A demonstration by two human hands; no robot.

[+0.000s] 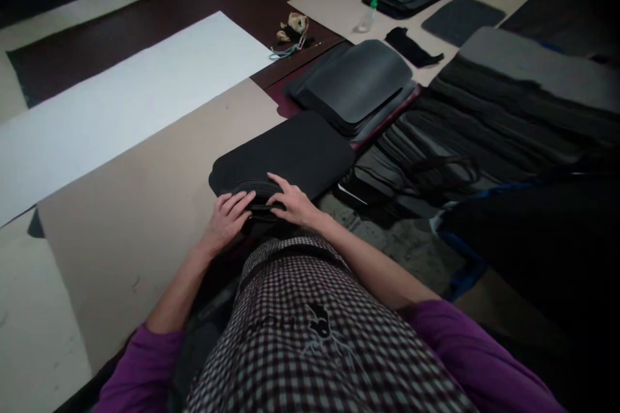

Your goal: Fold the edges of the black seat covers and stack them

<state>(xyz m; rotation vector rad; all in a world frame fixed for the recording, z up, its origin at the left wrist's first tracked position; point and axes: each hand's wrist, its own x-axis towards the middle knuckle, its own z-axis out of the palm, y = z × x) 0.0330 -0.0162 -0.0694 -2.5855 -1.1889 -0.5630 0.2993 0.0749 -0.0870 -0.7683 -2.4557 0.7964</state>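
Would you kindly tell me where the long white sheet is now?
In the head view, the white sheet lies at the left, between the dark brown surface and the nearer tan sheet, beyond the left hand.

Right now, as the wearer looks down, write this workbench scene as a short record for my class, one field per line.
Left hand: touching thin layered black pieces
Right hand: touching the same pieces, thumb and forefinger apart
Beside the hands: flat black panel
Beyond: stacked dark panels
Farther back: bottle with green nozzle

One head view looks forward and down (dim, perhaps blurred), fairly close
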